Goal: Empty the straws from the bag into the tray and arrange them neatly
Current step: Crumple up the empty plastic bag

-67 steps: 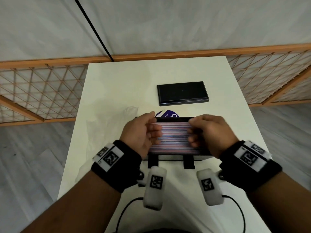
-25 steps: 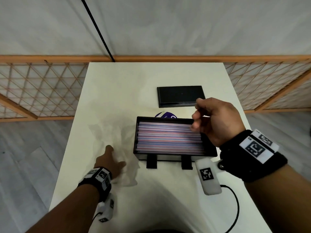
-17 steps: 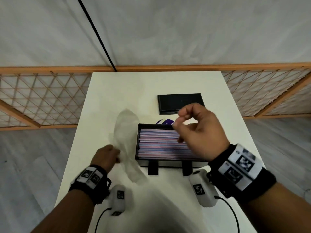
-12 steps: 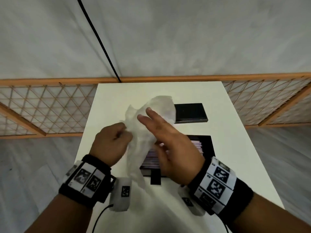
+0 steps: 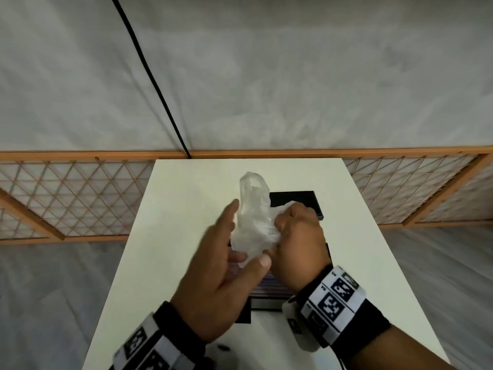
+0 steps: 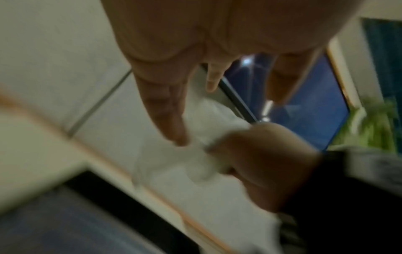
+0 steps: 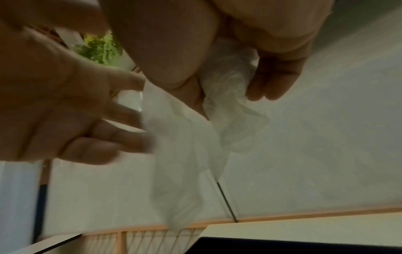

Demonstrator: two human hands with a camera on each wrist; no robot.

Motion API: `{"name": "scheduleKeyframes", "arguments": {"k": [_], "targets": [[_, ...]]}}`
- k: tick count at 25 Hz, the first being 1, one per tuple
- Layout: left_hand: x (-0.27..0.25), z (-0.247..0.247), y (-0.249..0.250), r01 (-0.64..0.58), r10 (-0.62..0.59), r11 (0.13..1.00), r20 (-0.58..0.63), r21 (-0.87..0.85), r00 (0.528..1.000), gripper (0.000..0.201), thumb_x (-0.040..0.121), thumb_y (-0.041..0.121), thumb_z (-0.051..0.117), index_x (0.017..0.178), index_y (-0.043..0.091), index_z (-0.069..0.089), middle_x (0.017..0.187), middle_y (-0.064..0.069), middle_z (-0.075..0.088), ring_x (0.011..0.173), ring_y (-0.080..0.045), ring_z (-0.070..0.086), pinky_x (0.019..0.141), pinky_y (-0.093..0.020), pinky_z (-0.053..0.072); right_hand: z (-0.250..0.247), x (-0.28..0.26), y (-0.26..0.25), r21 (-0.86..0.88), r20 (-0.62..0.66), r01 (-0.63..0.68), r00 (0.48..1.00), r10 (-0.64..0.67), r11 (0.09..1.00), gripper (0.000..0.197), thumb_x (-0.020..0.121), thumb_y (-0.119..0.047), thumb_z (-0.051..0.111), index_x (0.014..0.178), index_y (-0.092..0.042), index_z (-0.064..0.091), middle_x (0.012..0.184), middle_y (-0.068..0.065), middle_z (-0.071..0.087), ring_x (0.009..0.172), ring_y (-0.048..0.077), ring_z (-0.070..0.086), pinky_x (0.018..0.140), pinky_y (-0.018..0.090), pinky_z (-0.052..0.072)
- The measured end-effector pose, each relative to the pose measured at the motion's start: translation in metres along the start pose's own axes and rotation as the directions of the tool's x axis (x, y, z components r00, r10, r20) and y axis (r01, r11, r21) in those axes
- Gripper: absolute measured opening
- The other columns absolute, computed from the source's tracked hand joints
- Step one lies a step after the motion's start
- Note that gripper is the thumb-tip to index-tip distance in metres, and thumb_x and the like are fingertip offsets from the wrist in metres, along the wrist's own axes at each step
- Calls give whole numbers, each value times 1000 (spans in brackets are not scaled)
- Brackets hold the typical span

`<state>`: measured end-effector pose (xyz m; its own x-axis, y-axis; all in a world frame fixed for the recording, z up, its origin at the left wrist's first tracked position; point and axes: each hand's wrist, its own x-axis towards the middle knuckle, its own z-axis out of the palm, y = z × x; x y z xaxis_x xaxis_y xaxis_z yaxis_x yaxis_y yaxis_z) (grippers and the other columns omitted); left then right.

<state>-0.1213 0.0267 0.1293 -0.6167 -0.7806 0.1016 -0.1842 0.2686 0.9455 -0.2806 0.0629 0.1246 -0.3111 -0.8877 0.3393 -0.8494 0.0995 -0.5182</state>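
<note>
Near: left hand [image 5: 213, 284] flat and loose, fingers out straight, fingertips [image 5: 264, 261] touching the bag [image 5: 253, 222]. Right hand [image 5: 300, 244] squeezing the crumpled see-through bag tight, up above the table [image 5: 165, 236]. Under the hands, straws [image 5: 269, 288] lying side by side in the black tray [image 5: 266, 303]; farther back, a flat black box [image 5: 293, 198].
</note>
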Motion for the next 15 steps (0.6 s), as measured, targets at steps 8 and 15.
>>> {"name": "scheduleKeyframes", "arguments": {"k": [8, 15], "targets": [[2, -20, -34, 18, -43, 969, -95, -248, 995, 58, 78, 68, 62, 120, 28, 62, 115, 10, 72, 110, -13, 68, 90, -29, 53, 15, -5, -50, 750, 529, -404, 842, -109, 524, 20, 65, 2, 62, 66, -17, 67, 65, 10, 60, 63, 20, 55, 58, 30, 44], [-11, -75, -53, 52, -60, 972, 28, 227, 998, 69, 68, 33, 85, 116, 36, 36, 87, 20, 60, 78, 8, 60, 67, -5, 44, 38, -26, -82, 232, 341, -120, 939, 35, 965, 46, 84, -55, 53, 121, -28, 61, 101, -10, 67, 85, 5, 65, 78, 28, 53]]}}
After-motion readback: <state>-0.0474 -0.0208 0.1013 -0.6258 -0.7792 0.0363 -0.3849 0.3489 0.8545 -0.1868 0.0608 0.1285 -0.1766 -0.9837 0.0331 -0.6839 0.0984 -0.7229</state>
